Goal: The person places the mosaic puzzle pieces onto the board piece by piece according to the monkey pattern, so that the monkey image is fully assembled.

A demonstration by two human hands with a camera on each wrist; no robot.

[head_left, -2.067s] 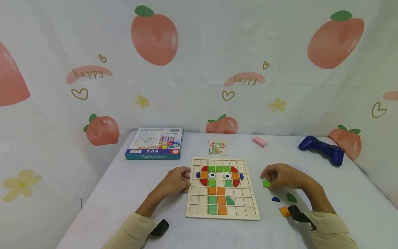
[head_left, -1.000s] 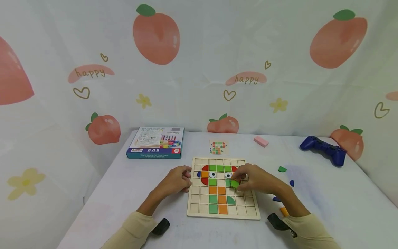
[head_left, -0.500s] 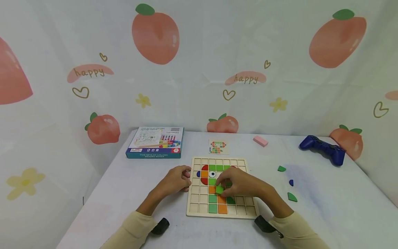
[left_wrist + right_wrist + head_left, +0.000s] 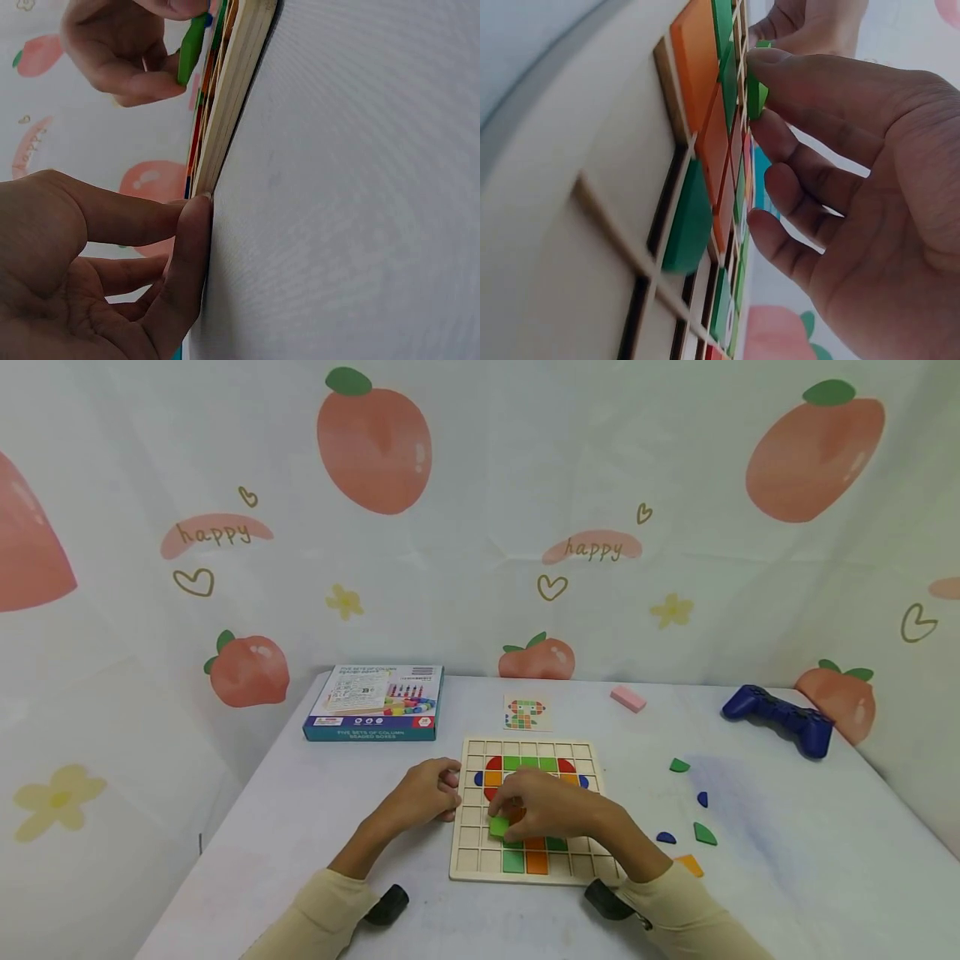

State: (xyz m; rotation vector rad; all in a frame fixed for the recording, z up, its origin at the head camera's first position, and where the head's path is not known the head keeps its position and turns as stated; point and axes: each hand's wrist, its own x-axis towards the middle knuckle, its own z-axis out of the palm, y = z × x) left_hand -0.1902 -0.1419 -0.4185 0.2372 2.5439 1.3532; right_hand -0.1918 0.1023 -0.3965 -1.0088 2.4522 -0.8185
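A wooden grid board (image 4: 468,865) lies on the table, its cells partly filled with coloured tiles that make up a figure. My left hand (image 4: 426,792) pinches the board's left edge between thumb and forefinger, as the left wrist view shows from close by. Over the board's middle, my right hand (image 4: 551,803) pinches a light green square tile (image 4: 498,827) between thumb and finger, left of the tile column. In the right wrist view that green tile (image 4: 757,86) is tilted just off the board. The right hand hides several cells, including the eyes of the figure.
Loose pieces lie right of the board: green quarter-circles (image 4: 705,833), blue half-circles (image 4: 666,837) and an orange tile (image 4: 689,865) by the right sleeve. Behind stand a boxed set (image 4: 372,703), a pattern card (image 4: 528,712), a pink block (image 4: 628,698) and a blue game controller (image 4: 777,720).
My right hand has picked the green square tile off the table at the right and carried it left across the board. The left hand keeps its place at the edge.
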